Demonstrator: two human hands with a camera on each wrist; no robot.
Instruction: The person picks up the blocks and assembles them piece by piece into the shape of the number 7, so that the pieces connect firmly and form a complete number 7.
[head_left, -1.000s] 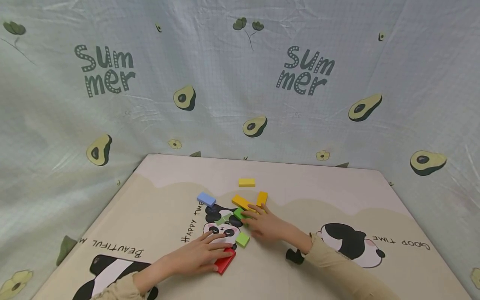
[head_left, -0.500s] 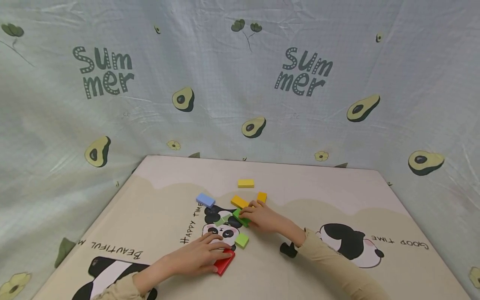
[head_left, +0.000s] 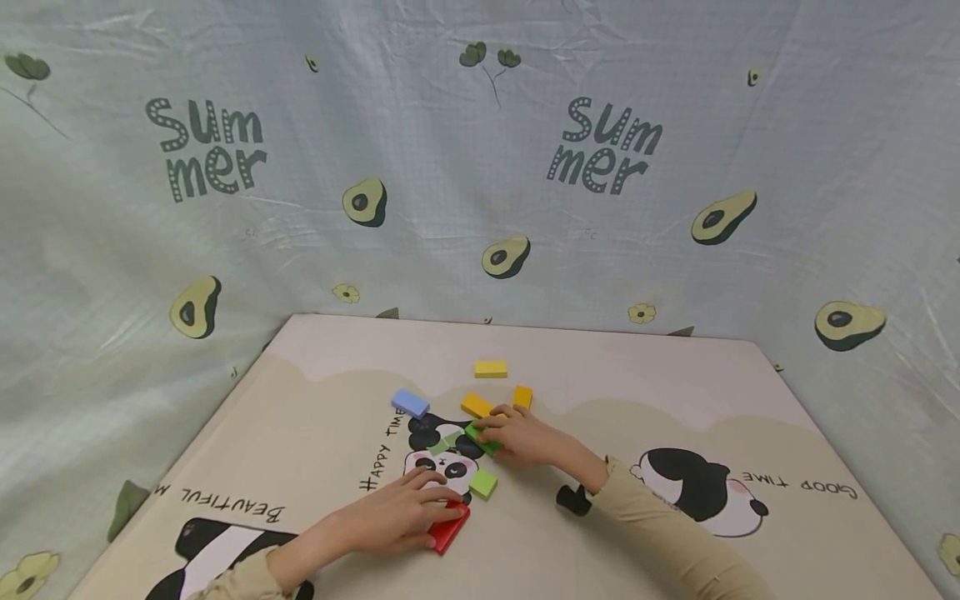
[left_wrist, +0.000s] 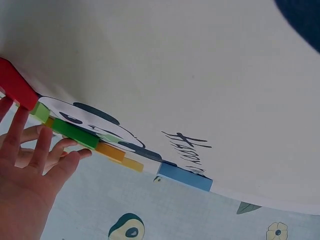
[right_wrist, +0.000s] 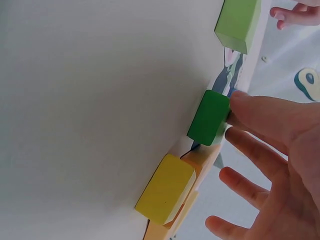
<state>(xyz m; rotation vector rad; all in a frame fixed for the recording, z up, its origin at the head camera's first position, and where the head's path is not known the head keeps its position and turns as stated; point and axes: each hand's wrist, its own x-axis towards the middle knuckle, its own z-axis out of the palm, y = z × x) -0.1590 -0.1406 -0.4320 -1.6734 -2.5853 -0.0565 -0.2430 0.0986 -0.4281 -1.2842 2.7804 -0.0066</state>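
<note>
On the table nearest me, the left hand (head_left: 393,512) holds a red block (head_left: 448,532), its thumb at the block's near end and its forefinger over the far end. Farther off, the right hand (head_left: 528,437) pinches a green block (head_left: 474,433) by thumb and forefinger; in the right wrist view, this green block (right_wrist: 207,120) shows one end toward the camera while the other fingers reach past it. Between both hands lies a light green block (head_left: 483,483). Just beyond the right fingertips are two orange-yellow blocks (head_left: 476,405), partly covered by that hand.
A blue block (head_left: 410,403) lies to the left, and a yellow block (head_left: 491,369) farther back. The tabletop (head_left: 615,367) carries printed pandas and lettering. Behind it hangs a pale curtain (head_left: 420,108) with avocado prints.
My right hand has drawn in its outstretched fingers and taken the green block between thumb and forefinger. The left hand stays at the red block. The view has tilted up slightly.
</note>
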